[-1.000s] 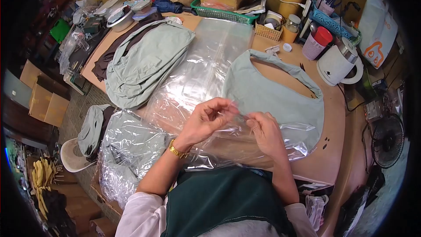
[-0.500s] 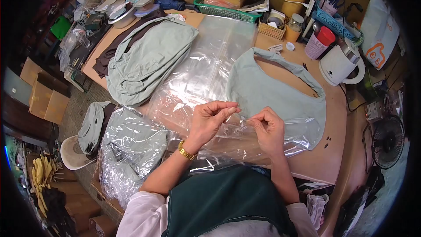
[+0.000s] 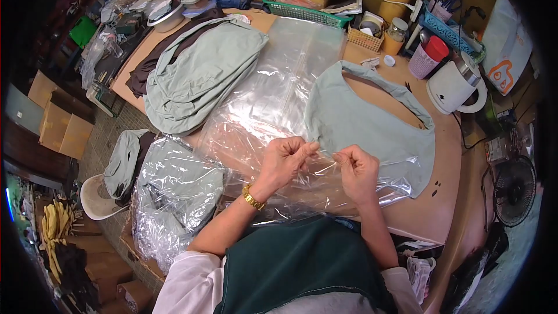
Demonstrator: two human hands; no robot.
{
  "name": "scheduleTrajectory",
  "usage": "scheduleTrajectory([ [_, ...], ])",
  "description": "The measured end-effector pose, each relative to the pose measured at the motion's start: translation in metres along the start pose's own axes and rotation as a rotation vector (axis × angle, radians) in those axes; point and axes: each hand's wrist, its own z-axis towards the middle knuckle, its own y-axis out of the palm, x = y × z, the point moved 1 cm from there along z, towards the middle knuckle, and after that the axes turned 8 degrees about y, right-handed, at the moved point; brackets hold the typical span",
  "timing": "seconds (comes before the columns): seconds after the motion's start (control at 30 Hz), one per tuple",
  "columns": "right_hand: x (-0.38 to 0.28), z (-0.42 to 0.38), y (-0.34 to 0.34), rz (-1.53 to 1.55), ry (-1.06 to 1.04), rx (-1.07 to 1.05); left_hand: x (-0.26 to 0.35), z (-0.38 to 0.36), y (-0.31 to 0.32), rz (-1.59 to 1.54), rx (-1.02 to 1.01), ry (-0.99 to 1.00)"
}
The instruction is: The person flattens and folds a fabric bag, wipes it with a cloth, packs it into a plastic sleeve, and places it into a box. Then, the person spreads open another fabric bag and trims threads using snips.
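My left hand (image 3: pixel 289 161), with a gold watch at the wrist, is closed in a pinch at the edge of a clear plastic bag (image 3: pixel 328 189). Just to its right, my right hand (image 3: pixel 357 173) also pinches this thin film, thumb against fingers. The plastic spreads below both hands and overlaps the lower part of a pale green cloth bag (image 3: pixel 372 119). That cloth bag lies flat on the table, its handle loop toward the back right. Beyond my hands, clear plastic bags (image 3: pixel 290 61) lie flat in a pile. Exactly how the film sits between the fingertips is hard to see.
Pale green cloth bags (image 3: pixel 200 75) are piled at the back left of the table (image 3: pixel 444 197). Plastic-wrapped cloth (image 3: pixel 177 183) sits at the near left. A white kettle (image 3: pixel 453 84), a pink cup (image 3: pixel 423 64) and a green basket (image 3: pixel 308 14) line the back. A fan (image 3: pixel 514 192) stands right.
My left hand has shifted slightly right and down, and its fingers are more curled. The right hand stays pinched in nearly the same place. The whole view has shifted a little.
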Motion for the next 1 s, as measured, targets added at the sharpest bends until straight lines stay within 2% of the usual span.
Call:
scheduleTrajectory([
  [0.07,-0.001,-0.001,-0.003,-0.124,-0.056,0.009,-0.001,-0.001,0.000,0.073,-0.014,0.064],
  [0.1,-0.001,-0.001,-0.005,-0.133,-0.006,-0.018,-0.001,-0.001,0.000,0.147,-0.026,0.130],
  [0.13,-0.002,0.000,-0.006,-0.143,0.043,-0.046,-0.003,-0.001,0.002,0.146,-0.023,0.132],
  [0.17,-0.004,0.000,-0.005,-0.144,0.041,-0.048,-0.005,0.000,0.007,0.098,0.019,0.226],
  [0.2,-0.006,0.002,-0.001,0.076,0.102,-0.077,-0.006,0.001,0.009,0.050,0.059,0.321],
  [0.23,-0.007,0.003,0.001,0.298,0.163,-0.104,-0.006,0.002,0.008,0.050,0.060,0.321],
  [0.27,-0.003,0.003,0.001,0.299,0.165,-0.104,-0.007,0.002,0.006,0.046,0.045,0.312],
  [0.33,0.006,0.003,0.000,0.217,0.070,-0.122,-0.008,0.001,0.004,0.042,0.030,0.302],
  [0.37,0.005,0.002,-0.001,0.218,0.071,-0.122,-0.010,0.000,0.004,0.023,-0.006,0.215],
  [0.4,0.002,0.001,-0.002,0.054,0.045,-0.076,-0.012,-0.001,0.005,0.003,-0.042,0.127],
  [0.43,-0.001,0.000,-0.003,-0.109,0.017,-0.030,-0.013,-0.001,0.005,0.003,-0.041,0.126],
  [0.5,-0.002,0.002,-0.004,-0.120,0.036,-0.031,-0.012,0.002,0.010,0.214,-0.057,0.329],
  [0.53,-0.001,0.003,-0.004,-0.131,0.055,-0.030,-0.013,0.002,0.013,0.213,-0.058,0.327],
  [0.6,0.006,0.009,-0.003,-0.035,-0.021,-0.027,-0.012,0.003,0.015,-0.126,0.043,0.261],
  [0.63,0.007,0.010,-0.002,0.060,-0.096,-0.025,-0.011,0.003,0.013,-0.125,0.044,0.259],
  [0.67,0.004,0.008,-0.003,0.061,-0.093,-0.026,-0.011,0.001,0.009,-0.166,-0.007,0.162],
  [0.7,-0.001,0.005,-0.005,0.069,0.061,-0.006,-0.011,0.000,0.006,-0.207,-0.058,0.064],
  [0.73,-0.003,0.003,-0.006,0.076,0.215,0.014,-0.010,-0.001,0.006,-0.207,-0.058,0.062],
  [0.77,-0.002,0.003,-0.004,0.077,0.216,0.015,-0.009,-0.002,0.006,-0.200,-0.180,-0.026],
  [0.8,-0.001,0.003,-0.002,-0.029,0.109,0.073,-0.010,-0.003,0.007,-0.192,-0.301,-0.115],
  [0.83,-0.001,0.003,-0.001,-0.135,0.002,0.131,-0.014,-0.002,0.007,-0.192,-0.301,-0.117],
  [0.87,-0.001,0.005,-0.001,-0.134,0.003,0.130,-0.019,0.001,0.005,-0.130,-0.336,0.052],
  [0.9,-0.001,0.010,-0.001,-0.001,-0.090,0.134,-0.019,0.004,0.004,-0.067,-0.368,0.222],
  [0.93,-0.002,0.013,-0.001,0.133,-0.183,0.136,-0.018,0.005,0.003,-0.066,-0.365,0.223],
  [0.97,-0.003,0.011,-0.003,0.134,-0.184,0.132,-0.015,0.007,0.003,-0.091,-0.379,0.327],
  [1.0,-0.003,0.006,-0.007,0.238,-0.054,-0.043,-0.013,0.007,0.004,-0.116,-0.392,0.431],
])
